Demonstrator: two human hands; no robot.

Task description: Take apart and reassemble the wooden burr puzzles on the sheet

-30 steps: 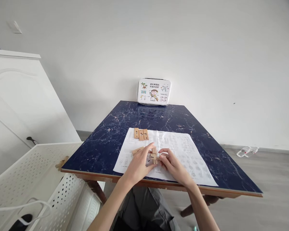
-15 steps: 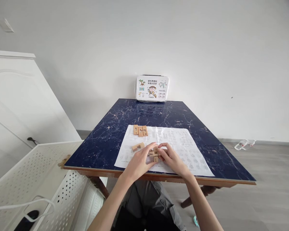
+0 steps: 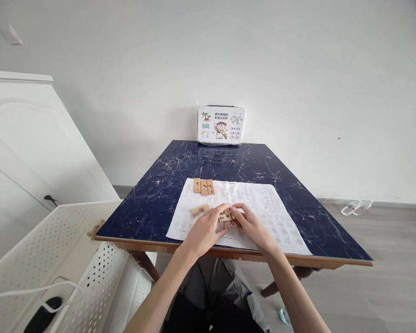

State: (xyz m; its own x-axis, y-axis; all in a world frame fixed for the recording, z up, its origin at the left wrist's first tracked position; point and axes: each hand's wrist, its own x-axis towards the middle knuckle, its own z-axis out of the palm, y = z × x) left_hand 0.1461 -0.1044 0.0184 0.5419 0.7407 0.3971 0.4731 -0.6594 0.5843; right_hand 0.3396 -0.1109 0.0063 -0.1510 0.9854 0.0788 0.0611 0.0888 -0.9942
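Wooden puzzle pieces (image 3: 225,218), fitted crosswise and marked with digits such as 3 and 1, are held between both hands over a printed sheet (image 3: 260,208). My left hand (image 3: 206,229) grips them from the left, thumb below and fingers above. From the right, my right hand (image 3: 251,226) pinches them with its fingertips. Part of the pieces is hidden by the fingers. Just left of my left hand a loose notched wooden piece (image 3: 200,210) lies on the paper. Farther back, several more numbered wooden pieces (image 3: 204,187) lie side by side at the sheet's upper left corner.
The sheet lies on a blue marbled table (image 3: 152,185). A white printed case (image 3: 221,125) stands at its far edge against the wall. To the left are a perforated white rack (image 3: 86,231) and a white cabinet (image 3: 38,138). Clear plastic bottles (image 3: 356,207) lie on the floor, right.
The held pieces have turned slightly between my fingers, and my right fingertips have shifted on them. The whole view has moved a little. The loose pieces stay put on the sheet.
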